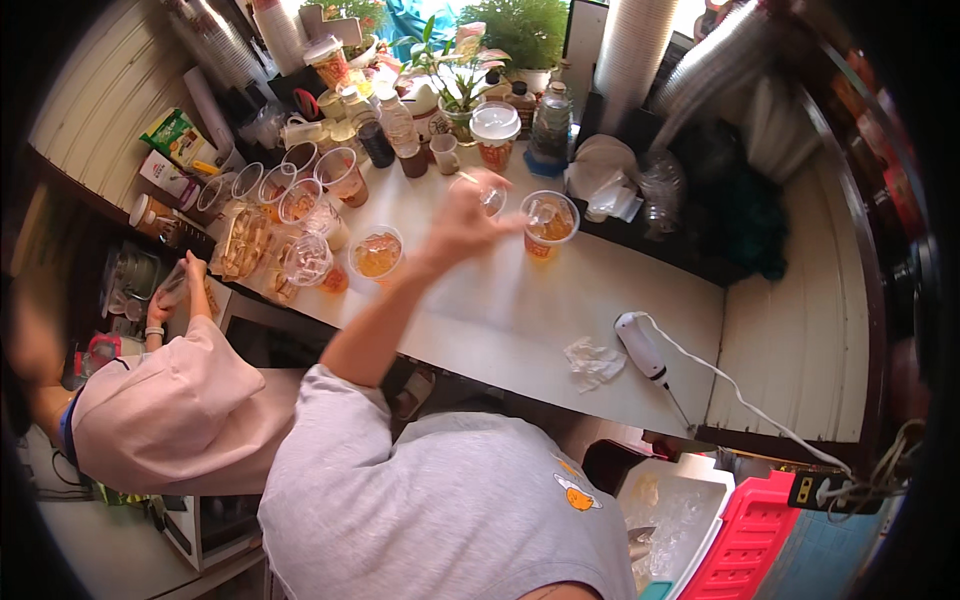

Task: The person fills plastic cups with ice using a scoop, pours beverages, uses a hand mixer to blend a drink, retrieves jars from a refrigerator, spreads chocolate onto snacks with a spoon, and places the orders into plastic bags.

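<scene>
While the white table stretches across the room, a person in a grey shirt leans over it with one arm stretched out; I cannot tell which arm it is. Its hand is blurred, fingers curled round a small clear cup held above the table, just left of the plastic cup of orange drink and ice. Further left of that cup stands another cup of orange drink, and beyond it a cluster of clear cups. Right of the cup and nearer the table's front edge lies a white hand blender beside a crumpled tissue. Far left, a second person in pink bends down.
</scene>
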`<action>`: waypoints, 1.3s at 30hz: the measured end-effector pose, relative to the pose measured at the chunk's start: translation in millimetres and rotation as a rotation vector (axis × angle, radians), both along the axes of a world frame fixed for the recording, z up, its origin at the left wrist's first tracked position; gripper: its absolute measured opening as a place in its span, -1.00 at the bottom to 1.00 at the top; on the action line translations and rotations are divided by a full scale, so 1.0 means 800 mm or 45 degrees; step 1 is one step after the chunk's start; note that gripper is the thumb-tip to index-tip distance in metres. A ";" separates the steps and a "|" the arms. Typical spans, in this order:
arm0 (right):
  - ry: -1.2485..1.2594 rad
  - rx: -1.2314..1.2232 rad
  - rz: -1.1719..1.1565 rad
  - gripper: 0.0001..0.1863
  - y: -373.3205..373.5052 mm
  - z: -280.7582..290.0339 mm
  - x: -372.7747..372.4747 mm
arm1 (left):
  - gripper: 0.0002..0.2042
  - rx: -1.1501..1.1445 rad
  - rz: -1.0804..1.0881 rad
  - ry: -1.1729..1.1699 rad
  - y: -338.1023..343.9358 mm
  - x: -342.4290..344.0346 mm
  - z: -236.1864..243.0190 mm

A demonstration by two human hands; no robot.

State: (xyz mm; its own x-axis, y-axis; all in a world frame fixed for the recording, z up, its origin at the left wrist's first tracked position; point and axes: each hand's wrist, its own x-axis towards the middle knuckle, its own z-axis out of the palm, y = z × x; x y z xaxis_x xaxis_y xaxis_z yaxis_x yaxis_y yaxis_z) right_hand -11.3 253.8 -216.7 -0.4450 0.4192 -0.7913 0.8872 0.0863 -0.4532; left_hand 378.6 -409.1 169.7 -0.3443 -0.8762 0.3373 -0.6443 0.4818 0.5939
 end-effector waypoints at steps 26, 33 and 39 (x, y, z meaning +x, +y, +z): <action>-0.050 0.267 0.359 -0.61 0.053 0.072 -0.009 | -0.21 0.049 0.846 -0.649 -0.169 0.244 0.061; -0.043 0.396 0.467 -0.56 0.077 -0.047 -0.043 | -0.28 0.052 0.131 -0.257 -0.023 0.180 0.140; 0.314 0.245 -0.070 -0.74 0.022 -0.107 0.011 | -0.26 0.424 -0.356 -0.333 0.229 -0.042 0.114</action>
State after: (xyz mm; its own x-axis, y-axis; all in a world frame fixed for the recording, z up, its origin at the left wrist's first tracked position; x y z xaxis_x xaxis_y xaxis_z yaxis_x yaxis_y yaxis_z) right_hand -2.1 271.5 -302.2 -0.5861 0.5794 -0.5663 0.7585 0.1465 -0.6350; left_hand 345.2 -225.8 261.2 -0.6165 -0.7839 -0.0736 -0.6656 0.4689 0.5805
